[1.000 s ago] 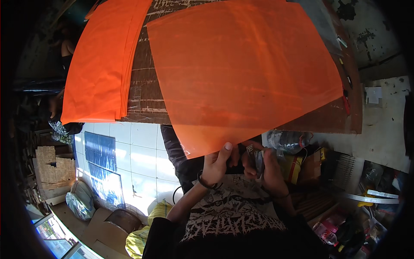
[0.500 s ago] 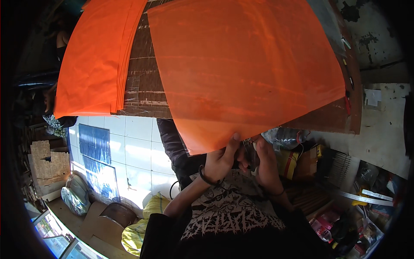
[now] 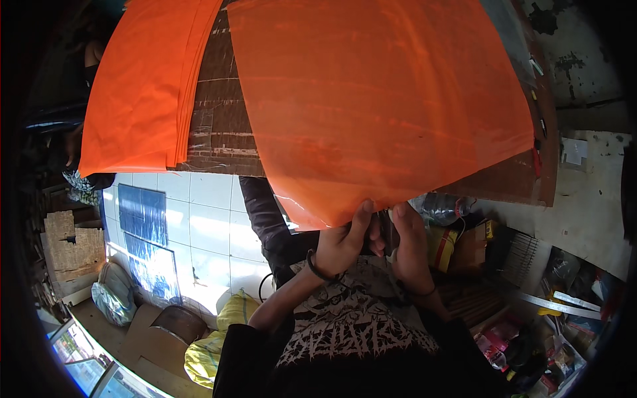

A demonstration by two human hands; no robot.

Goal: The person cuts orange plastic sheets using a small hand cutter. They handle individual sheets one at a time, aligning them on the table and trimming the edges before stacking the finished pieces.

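A thin, see-through orange sheet (image 3: 385,99) lies over a brown board tabletop (image 3: 222,113), its near corner hanging past the front edge toward me. My left hand (image 3: 344,247) grips that near edge, thumb on top and fingers curled under it. Close beside it, my right hand (image 3: 410,249) is closed around a small dark object that shows only in part between the two hands; its kind is hidden. At the left of the tabletop sits a stack of orange sheets (image 3: 142,86).
Pens and a red-handled tool (image 3: 536,162) lie along the board's right edge. Below are a clear plastic bottle (image 3: 441,207), a cluttered bin (image 3: 511,351), yellow sacks (image 3: 212,351) and a bagged bundle (image 3: 114,295). Another person's arm (image 3: 71,147) shows at the far left.
The sheet's near corner has folded and bunched toward my left hand. My right hand has drawn slightly lower and nearer to the sheet's edge.
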